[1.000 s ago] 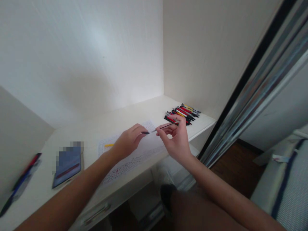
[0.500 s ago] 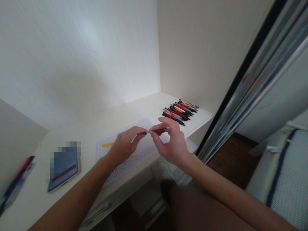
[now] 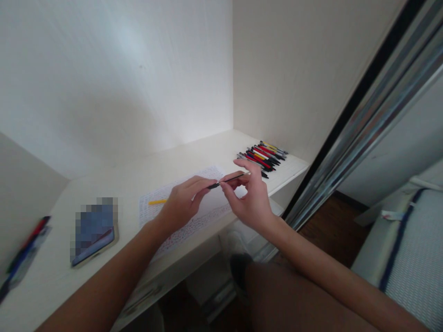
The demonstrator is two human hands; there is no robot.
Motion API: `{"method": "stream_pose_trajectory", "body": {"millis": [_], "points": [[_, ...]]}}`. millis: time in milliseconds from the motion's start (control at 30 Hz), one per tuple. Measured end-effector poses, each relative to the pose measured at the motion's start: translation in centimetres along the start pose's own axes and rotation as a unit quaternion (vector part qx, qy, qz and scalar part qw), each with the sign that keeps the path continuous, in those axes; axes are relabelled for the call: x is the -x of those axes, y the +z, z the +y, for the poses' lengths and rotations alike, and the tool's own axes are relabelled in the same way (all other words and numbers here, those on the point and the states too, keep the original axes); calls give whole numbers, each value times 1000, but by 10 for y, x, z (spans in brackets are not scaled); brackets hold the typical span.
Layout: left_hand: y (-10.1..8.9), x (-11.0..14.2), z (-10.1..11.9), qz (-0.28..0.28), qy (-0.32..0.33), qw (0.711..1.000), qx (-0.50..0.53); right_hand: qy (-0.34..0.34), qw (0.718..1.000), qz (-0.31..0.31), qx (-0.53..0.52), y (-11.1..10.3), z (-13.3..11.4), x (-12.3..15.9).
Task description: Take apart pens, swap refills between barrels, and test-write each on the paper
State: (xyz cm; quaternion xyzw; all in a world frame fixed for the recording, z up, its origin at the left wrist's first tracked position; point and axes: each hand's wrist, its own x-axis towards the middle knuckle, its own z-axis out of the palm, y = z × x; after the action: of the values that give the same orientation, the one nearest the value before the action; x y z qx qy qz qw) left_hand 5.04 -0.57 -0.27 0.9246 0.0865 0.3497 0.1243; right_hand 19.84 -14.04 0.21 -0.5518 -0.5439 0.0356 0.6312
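Both my hands meet over a white desk point(image 3: 104, 184), above a sheet of paper point(image 3: 194, 210) covered in small print. My right hand point(image 3: 251, 198) pinches a thin dark pen refill point(image 3: 231, 179) between thumb and forefinger, the other fingers spread. My left hand point(image 3: 185, 200) pinches a small black pen tip piece point(image 3: 213, 186) at the refill's left end. The two parts touch end to end. A yellow pen part point(image 3: 157, 202) lies on the paper left of my left hand.
A row of several red, black, yellow and grey pens point(image 3: 263, 157) lies at the desk's right end. A phone point(image 3: 93, 230) lies to the left, more pens point(image 3: 24, 256) at the far left edge. A drawer handle point(image 3: 141, 299) shows below; a mirrored sliding door point(image 3: 363, 124) stands right.
The refill and the black tip piece, apart a second ago, have come together end to end. Both hands rose slightly over the paper.
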Motion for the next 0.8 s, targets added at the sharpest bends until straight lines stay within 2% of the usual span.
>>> {"method": "stream_pose_trajectory", "body": {"millis": [133,233,367,533,667,800], "points": [[3,0,2,2,-23,999,29,18,999,-21,-28,0,4,-5],[4,-1,4,5,-88,992,89,27,997,-43,-51,-1,11,-15],[3,-5,10,-18,-177,964,196,50,994,-76,-60,-3,23,-39],[2,-5,12,-60,-229,924,300,81,990,-88,-68,1,38,-67],[6,-3,8,-52,-256,908,326,95,991,-71,-60,12,51,-68],[9,-1,5,-68,-257,913,308,108,990,-72,-55,23,62,-57]]}}
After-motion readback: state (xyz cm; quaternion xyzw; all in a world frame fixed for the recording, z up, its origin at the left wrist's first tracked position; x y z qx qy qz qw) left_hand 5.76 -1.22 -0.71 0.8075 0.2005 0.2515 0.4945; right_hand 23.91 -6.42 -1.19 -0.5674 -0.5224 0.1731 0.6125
